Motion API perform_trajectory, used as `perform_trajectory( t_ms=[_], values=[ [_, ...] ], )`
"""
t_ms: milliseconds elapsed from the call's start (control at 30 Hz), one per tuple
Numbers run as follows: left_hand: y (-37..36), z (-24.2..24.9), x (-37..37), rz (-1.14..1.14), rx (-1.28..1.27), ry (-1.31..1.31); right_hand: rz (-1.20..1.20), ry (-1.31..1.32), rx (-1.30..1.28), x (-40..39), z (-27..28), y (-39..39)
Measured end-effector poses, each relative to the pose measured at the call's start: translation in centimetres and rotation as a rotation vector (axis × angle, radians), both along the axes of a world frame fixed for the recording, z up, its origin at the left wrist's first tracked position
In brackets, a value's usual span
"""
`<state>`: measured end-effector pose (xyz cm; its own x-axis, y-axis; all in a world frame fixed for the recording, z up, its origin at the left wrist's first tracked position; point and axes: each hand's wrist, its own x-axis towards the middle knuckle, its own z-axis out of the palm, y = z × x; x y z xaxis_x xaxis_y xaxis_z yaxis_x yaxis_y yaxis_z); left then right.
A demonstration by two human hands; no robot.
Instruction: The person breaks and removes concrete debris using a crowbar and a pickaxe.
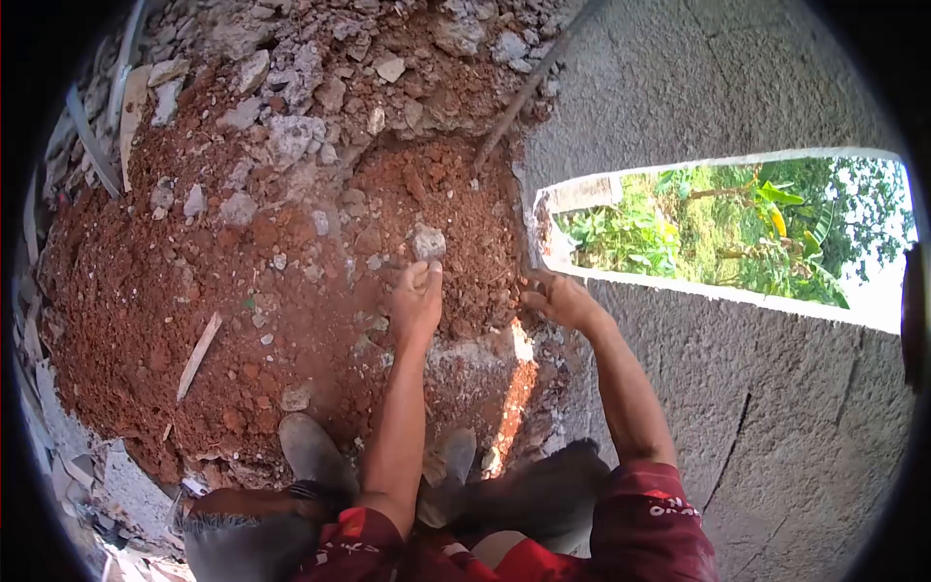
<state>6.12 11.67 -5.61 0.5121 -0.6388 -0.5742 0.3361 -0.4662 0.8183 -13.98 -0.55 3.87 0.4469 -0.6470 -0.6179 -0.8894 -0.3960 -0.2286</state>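
Observation:
My left hand (417,303) is over the dug reddish soil, its thumb and fingers curled together. A pale grey stone (429,242) sits right at its fingertips and appears pinched by its lower edge. My right hand (560,299) is by the wall's edge, just below the corner of the wall opening. Its thumb and fingers point left with a gap between them, and I see nothing held. Beneath both hands lies a hollow of loose red soil (475,228). A long bar (529,97) leans into the far end of this hollow, apart from both hands.
A rough grey wall (737,388) runs along the right, with an opening (718,228) showing plants. Broken stones (291,136) cover the far left ground. A wood sliver (199,356) lies on the soil mound. My boots (315,446) stand at the near edge.

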Motion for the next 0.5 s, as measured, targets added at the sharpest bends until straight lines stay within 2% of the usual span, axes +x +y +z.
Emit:
perform_trajectory(
  t_ms=[33, 67, 100, 167, 200, 267, 333, 400, 433, 467, 500],
  values=[
    [-0.1, -0.3, -0.9, 0.028, -0.028, 0.054, -0.045, -0.041, 0.048, -3.4, -0.4, 3.3],
    [0.5, -0.3, -2.4, 0.054, -0.055, 0.11, -0.132, 0.137, 0.058, -6.8, -0.5, 6.6],
    [1.6, 1.0, -3.5, -0.027, 0.009, 0.132, -0.269, 0.175, 0.092, -10.5, -0.2, 10.4],
    [2.6, 4.1, -5.0, 0.037, 0.001, 0.324, -0.55, 0.242, 0.119, -17.3, 1.2, 18.6],
    [3.5, 4.2, -5.9, -0.023, 0.035, 0.325, -0.685, 0.266, 0.114, -19.9, 2.2, 23.2],
    [6.3, 3.6, -7.1, -0.054, 0.166, 0.489, -0.961, 0.42, 0.037, -23.6, 4.7, 33.1],
    [9.2, 3.9, -8.0, -0.193, 0.205, 0.47, -0.848, 0.805, 0.102, -23.8, 8.0, 40.4],
    [11.3, 4.7, -8.8, -0.095, 0.428, 0.441, -1.01, 0.826, 0.241, -25.6, 8.9, 48.0],
    [12.6, 4.7, -8.9, -0.157, 0.474, 0.384, -1.152, 0.777, 0.415, -24.7, 10.4, 48.2],
    [13.9, 4.6, -8.9, -0.16, 0.493, 0.371, -1.16, 0.775, 0.498, -24.9, 10.4, 50.0],
    [15.7, 4.6, -8.6, -0.256, 0.516, 0.364, -1.166, 0.771, 0.581, -24.9, 10.5, 51.8]
  ],
)
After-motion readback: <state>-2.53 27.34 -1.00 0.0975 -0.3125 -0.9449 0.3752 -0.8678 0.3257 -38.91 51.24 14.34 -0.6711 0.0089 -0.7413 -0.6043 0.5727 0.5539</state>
